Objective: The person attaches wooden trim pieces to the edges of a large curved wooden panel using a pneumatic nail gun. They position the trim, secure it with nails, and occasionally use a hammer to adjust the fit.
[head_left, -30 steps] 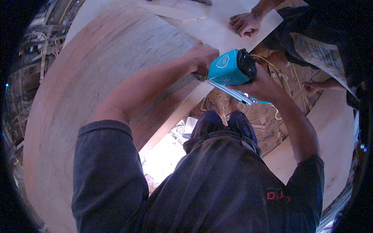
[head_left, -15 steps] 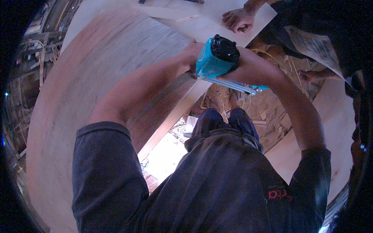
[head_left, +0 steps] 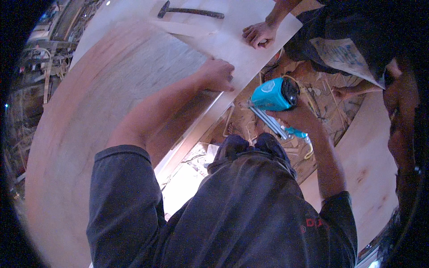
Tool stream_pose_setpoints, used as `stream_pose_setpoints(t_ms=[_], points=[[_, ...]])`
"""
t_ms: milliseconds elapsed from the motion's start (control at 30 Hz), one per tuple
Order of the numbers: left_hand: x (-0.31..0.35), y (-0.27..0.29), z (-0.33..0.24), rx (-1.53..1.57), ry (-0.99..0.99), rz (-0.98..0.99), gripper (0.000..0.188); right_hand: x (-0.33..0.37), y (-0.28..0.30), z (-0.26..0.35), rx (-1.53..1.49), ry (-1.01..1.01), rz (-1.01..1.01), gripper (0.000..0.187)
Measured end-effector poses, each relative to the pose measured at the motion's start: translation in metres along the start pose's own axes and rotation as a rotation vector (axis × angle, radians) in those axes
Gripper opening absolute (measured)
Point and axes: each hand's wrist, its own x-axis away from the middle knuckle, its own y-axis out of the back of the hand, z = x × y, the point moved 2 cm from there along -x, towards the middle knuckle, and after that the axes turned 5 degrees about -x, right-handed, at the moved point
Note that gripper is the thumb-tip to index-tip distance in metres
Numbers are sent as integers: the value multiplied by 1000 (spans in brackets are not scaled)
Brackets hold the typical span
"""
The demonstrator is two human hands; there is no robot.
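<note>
My left hand (head_left: 218,73) is closed at the corner of a large, worn wooden panel (head_left: 111,98), with its fingers bent over the edge. A pale wooden strip (head_left: 196,125) runs along the panel's near side, below that hand. Off to the right, my right hand (head_left: 288,117) grips a teal and black air nail gun (head_left: 272,94) by its handle, which the hand mostly hides. The gun's silver magazine (head_left: 269,123) slants down to the right, and a yellow hose hangs from the teal fitting at its rear. The gun is apart from the panel.
A hammer (head_left: 190,12) lies on a pale board (head_left: 241,29) at the far side. A co-worker's hand (head_left: 260,35) rests on that board; their other hand (head_left: 346,92) is lower right. Wood scraps and the yellow hose (head_left: 308,149) litter the floor. Another board (head_left: 366,165) lies right.
My right hand has carried the nail gun right and down, away from the panel corner and my left hand. My left hand still holds the corner. More of the hammer shows.
</note>
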Motion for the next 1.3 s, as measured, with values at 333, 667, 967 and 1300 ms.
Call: stream_pose_setpoints(t_ms=[333,667,967,1300], points=[[22,10,-17,-83,59,-11,67,11,2,-44,-128,24,-101,44],[59,11,-32,-144,389,18,106,-59,22,-7,-142,96,127,31],[60,11,-29,-61,348,-90,102,-106,23,54,-126,26,343,35],[59,19,-40,-84,354,-48,95,-102,18,80,21,14,358,35]])
